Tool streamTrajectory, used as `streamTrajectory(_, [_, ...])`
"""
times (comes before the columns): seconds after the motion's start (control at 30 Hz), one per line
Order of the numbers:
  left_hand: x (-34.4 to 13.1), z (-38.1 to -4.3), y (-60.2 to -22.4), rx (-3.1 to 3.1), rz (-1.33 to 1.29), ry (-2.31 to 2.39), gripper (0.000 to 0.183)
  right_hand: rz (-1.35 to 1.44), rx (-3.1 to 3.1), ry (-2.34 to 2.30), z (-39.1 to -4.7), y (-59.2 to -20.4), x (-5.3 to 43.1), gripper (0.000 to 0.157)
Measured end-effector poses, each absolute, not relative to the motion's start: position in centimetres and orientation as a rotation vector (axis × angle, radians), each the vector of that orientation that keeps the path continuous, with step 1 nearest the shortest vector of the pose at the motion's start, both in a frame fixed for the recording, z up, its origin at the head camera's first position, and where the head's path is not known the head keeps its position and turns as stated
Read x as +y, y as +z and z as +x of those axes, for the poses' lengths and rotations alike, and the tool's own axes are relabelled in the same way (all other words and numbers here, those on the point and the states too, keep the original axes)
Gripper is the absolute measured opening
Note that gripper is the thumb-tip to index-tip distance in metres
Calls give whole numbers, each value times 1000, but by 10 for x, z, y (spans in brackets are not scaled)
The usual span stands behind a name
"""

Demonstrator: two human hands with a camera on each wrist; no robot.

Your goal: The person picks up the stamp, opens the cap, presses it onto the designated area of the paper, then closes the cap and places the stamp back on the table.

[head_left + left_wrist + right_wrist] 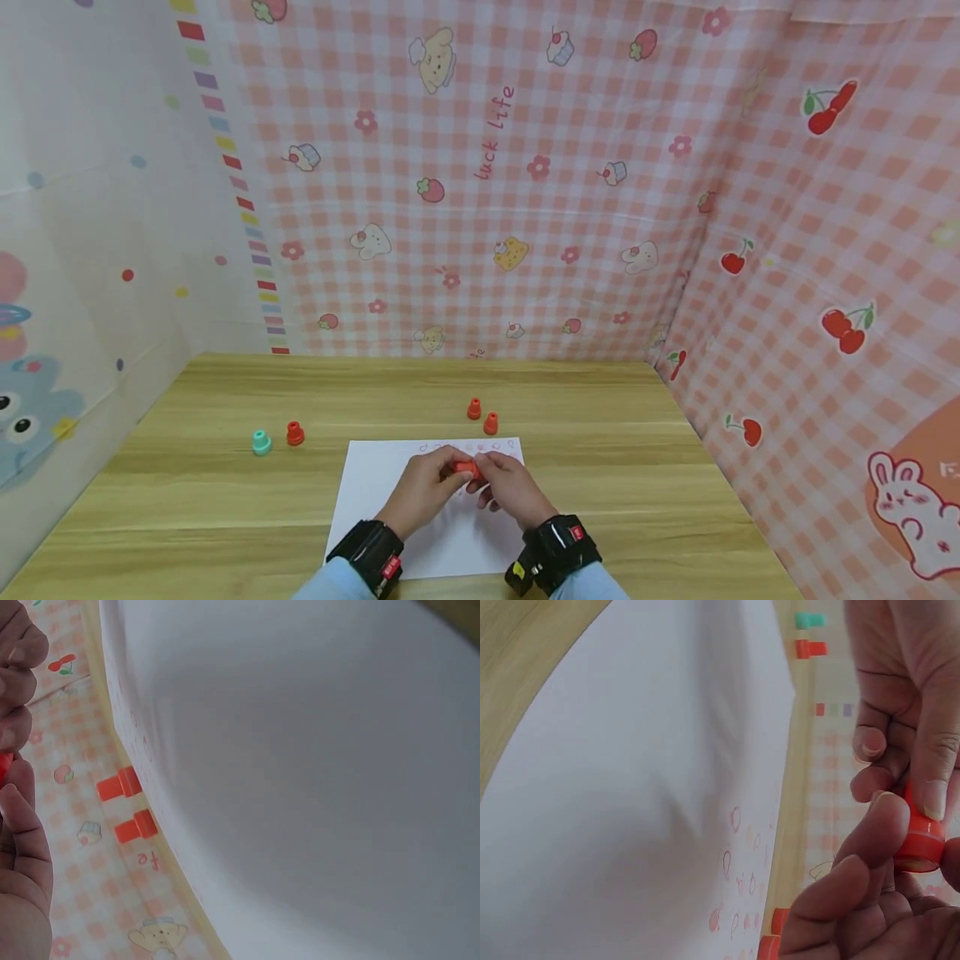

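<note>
A small red stamp (468, 469) is held between both hands above the white sheet of paper (375, 500). My left hand (422, 492) pinches its body, the thumb lying along its side in the right wrist view. From the other side, my right hand (519, 492) has its fingertips around the wider end of the stamp (921, 847). Only a sliver of red shows between the hands in the left wrist view. Small pinkish-red outlined marks (735, 819) run along the far part of the paper.
Two red stamps (474, 409) stand upright just beyond the paper's far edge. Farther left on the wooden table (637, 500) are a teal stamp (261, 442) and another red stamp (295, 433). Patterned cloth (480, 225) hangs behind and at both sides.
</note>
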State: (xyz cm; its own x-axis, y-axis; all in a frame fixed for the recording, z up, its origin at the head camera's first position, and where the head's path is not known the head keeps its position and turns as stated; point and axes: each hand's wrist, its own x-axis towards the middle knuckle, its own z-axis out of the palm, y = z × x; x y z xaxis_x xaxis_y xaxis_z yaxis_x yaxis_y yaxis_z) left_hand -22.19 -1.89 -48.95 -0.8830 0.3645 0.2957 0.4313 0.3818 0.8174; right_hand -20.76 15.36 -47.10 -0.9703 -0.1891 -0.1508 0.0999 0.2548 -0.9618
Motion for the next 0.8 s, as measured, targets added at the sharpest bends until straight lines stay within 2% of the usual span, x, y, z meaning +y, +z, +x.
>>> streamTrajectory(0.43, [-18, -221, -488, -2570, -699, -1555, 11, -53, 2153, -1937, -207, -472, 152, 23])
streamTrajectory(0.8, [-17, -221, -483, -2555, -686, -1645, 10, -44, 2149, -1957, -206, -469, 150, 29])
